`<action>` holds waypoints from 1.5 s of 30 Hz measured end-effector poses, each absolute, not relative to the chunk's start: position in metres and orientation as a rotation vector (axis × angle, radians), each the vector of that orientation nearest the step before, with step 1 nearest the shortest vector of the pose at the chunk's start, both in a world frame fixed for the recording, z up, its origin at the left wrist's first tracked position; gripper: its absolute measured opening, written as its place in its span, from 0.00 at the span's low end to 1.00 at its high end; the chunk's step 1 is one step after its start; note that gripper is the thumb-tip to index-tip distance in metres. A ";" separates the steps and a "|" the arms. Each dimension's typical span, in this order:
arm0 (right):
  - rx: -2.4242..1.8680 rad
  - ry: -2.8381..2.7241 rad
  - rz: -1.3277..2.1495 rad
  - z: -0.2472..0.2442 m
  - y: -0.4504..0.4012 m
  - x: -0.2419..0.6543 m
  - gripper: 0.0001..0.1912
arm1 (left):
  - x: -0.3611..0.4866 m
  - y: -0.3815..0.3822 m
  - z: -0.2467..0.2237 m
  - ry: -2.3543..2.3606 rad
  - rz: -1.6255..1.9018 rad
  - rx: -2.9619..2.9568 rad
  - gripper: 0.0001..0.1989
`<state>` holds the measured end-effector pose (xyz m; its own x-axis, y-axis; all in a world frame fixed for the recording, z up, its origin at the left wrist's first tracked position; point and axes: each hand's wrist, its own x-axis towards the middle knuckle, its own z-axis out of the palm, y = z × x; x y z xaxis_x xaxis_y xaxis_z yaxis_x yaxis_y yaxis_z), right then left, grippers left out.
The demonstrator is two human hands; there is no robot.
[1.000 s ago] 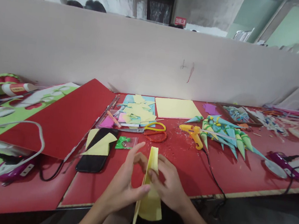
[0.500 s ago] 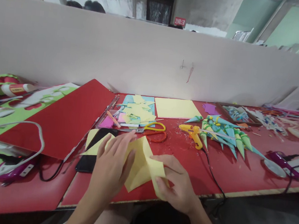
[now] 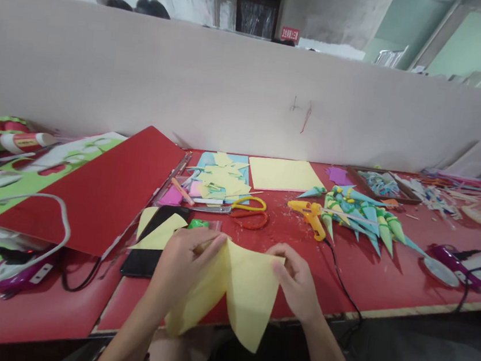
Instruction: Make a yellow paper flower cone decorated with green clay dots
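A sheet of yellow paper [image 3: 252, 289] with a fold down its middle hangs between my hands, above the table's front edge. My left hand [image 3: 185, 264] pinches its upper left side, thumb on top. At the upper right corner, my right hand [image 3: 296, 279] grips the paper between thumb and fingers. Just beyond my left hand lie a black phone [image 3: 139, 263] and cut yellow paper pieces [image 3: 163, 232] partly covering it. Scissors [image 3: 248, 207] with yellow and red handles rest behind the paper.
A yellow glue gun [image 3: 312, 215] lies on the red table [image 3: 368, 282] beside several blue and green paper cones [image 3: 361, 209]. Farther back are a flat yellow sheet [image 3: 284, 174] and paper scraps [image 3: 223, 178]. At left, a large red board [image 3: 95, 193] lies near a white cable [image 3: 65, 218].
The yellow paper has been opened out and now hangs lower, its two halves spread. My left hand has gone from spread fingers to pinching the paper; my right hand has shifted slightly right.
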<state>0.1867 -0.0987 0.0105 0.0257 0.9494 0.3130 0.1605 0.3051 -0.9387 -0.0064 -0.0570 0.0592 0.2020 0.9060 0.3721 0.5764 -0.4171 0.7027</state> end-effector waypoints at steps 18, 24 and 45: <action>-1.347 -1.383 0.494 0.010 -0.099 0.176 0.14 | -0.001 -0.063 0.060 1.377 1.145 2.178 0.18; -1.358 -1.387 0.382 0.009 -0.098 0.178 0.13 | -0.005 -0.061 0.058 1.421 1.214 2.193 0.16; -1.338 -1.229 0.680 -0.013 -0.096 0.197 0.14 | -0.025 -0.069 0.014 1.538 1.129 1.569 0.19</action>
<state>0.1969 -0.0958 -0.0133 0.2867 0.9216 0.2617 0.2675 0.1853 -0.9456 -0.0248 -0.0694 0.0139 -0.0634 0.9895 0.1300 0.4207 -0.0916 0.9026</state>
